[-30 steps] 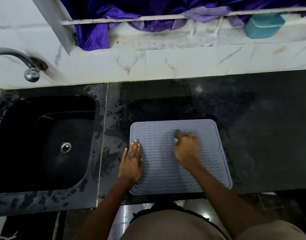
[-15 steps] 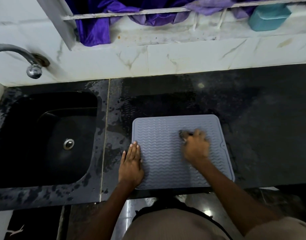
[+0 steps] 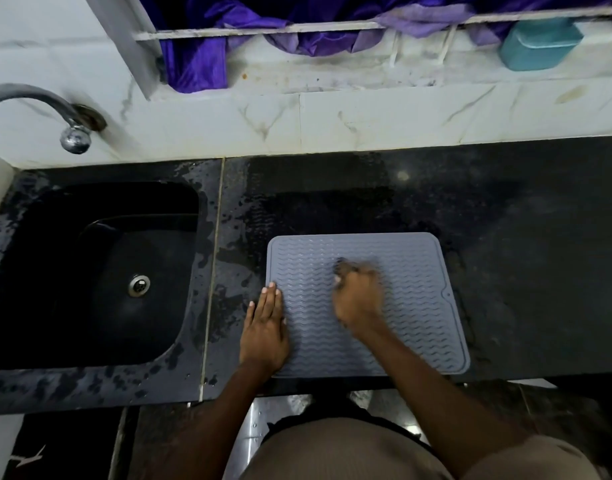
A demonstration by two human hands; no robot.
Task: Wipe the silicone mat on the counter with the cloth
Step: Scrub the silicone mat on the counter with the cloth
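- Head view: we see the grey, wave-ribbed, rectangular silicone mat (image 3: 412,306) lying flat on the black stone counter (image 3: 522,254), its near edge along the counter's front edge and its left edge not far from the sink-side seam.
- Our right hand (image 3: 358,299) sits on the mat's middle, a little toward the far edge. Its fingers are curled over a small dark wad that we take to be the cloth (image 3: 342,265). Only a dark scrap shows past the knuckles, and blur hides the rest.
- Our left hand (image 3: 264,336) lies flat with straight, closed fingers. It presses on the mat's left edge near the near-left corner and holds nothing.
- The relation that matters: from the cloth hand, the widest bare stretch of mat runs rightward to the right edge and the near-right corner. A narrower band lies leftward, toward the pinning hand.
- We judge that the right hand should carry any further strokes, as it is the one on the cloth, while the left goes on anchoring the mat.
- A black sink (image 3: 100,271) lies well apart to the left.
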